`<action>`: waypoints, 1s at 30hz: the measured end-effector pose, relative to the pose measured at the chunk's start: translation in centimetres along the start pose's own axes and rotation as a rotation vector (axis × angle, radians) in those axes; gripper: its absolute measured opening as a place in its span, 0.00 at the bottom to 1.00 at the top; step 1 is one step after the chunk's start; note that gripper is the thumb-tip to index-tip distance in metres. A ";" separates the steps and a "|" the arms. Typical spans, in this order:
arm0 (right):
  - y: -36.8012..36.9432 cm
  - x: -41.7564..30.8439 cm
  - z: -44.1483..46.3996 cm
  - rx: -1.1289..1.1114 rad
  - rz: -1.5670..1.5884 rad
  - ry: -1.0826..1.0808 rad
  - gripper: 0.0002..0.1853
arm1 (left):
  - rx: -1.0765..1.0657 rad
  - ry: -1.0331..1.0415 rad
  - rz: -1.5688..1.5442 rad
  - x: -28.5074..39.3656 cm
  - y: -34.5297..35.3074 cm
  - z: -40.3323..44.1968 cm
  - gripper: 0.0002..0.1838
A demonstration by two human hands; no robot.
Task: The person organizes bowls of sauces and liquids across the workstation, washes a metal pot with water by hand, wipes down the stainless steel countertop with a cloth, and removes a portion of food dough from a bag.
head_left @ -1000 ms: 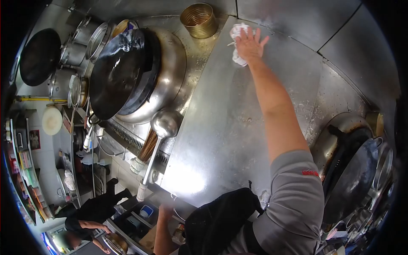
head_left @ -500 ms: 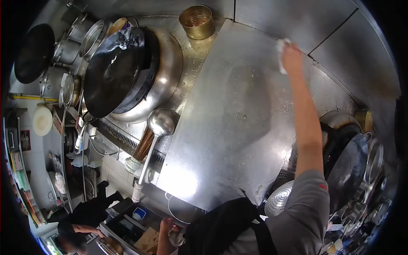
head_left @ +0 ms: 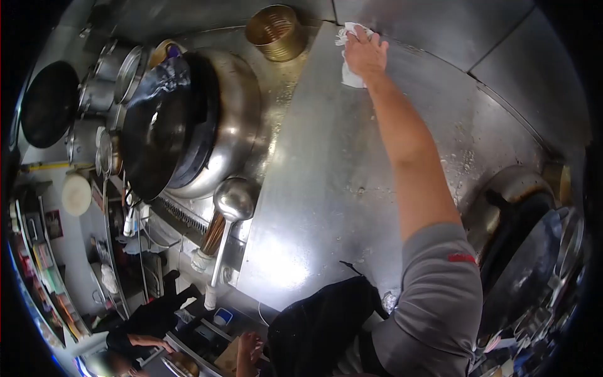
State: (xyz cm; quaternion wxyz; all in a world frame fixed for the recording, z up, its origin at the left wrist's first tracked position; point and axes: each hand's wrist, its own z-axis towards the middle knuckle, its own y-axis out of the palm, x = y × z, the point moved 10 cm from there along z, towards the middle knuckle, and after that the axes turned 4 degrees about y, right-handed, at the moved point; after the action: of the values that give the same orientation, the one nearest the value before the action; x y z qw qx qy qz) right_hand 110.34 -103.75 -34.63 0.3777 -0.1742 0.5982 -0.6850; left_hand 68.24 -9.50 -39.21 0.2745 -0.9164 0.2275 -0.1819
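My right hand is stretched far forward, pressing a crumpled white cloth against the metal worktop near its back edge. The fingers lie over the cloth, which sticks out past them on the left and below. My left hand hangs low at the bottom of the view, beside the black apron and away from the worktop. Its fingers look curled, and I see no object in them. Wet drops and small specks dot the worktop to the right of my forearm.
A large wok rests on the left burner, with a ladle beside it. An open tin can stands at the back. Another wok is on the right. A person in dark clothes is at lower left.
My right hand and the cloth have moved left along the back of the worktop, toward the tin can. The view has shifted slightly. My left hand remains low.
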 end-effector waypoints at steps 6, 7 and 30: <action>-5.2 21.0 -7.0 0.151 -0.242 0.233 0.25 | -0.198 0.167 0.179 -1.0 -0.3 0.9 0.12; -6.0 24.8 -8.5 0.160 -0.269 0.310 0.25 | -0.230 0.219 0.215 -1.1 -0.4 1.2 0.12; -14.4 -14.8 -26.2 -0.534 0.031 -0.302 0.17 | -0.193 0.091 -0.202 -12.2 1.4 9.5 0.07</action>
State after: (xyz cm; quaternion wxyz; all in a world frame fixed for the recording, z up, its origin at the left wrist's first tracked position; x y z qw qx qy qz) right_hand 97.50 -74.97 -23.65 0.4135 -0.3579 0.6967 -0.4642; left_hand 62.01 -0.26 -50.08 0.1547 -0.9477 0.1626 -0.2271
